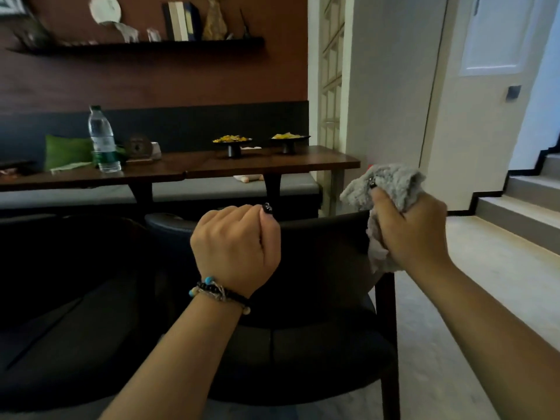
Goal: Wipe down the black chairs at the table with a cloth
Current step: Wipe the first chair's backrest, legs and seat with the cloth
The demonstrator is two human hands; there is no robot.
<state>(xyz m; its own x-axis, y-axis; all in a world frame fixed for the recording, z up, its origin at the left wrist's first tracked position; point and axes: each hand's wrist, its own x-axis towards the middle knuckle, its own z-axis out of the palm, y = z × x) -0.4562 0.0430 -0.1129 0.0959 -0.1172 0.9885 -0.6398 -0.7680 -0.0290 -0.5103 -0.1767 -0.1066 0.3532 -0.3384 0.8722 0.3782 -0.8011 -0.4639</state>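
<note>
While the right hand (415, 234) grasps a crumpled grey fluffy cloth (386, 189) and holds it at the right end of the top edge of a black padded chair with dark wooden legs (318, 298), the left hand (238, 248) is clenched over the middle of the same backrest, but I cannot tell if it really grips it. Behind the chair stands a long dark brown wooden desk (272, 165) carrying a clear plastic water bottle (103, 140) and two small black footed dishes of food (232, 144).

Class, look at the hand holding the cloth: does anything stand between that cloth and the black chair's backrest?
Nothing visible does. The right hand holds the cloth bunched at the chair backrest's right end, while the left hand is curled over the top edge farther left, out of the way.
</note>
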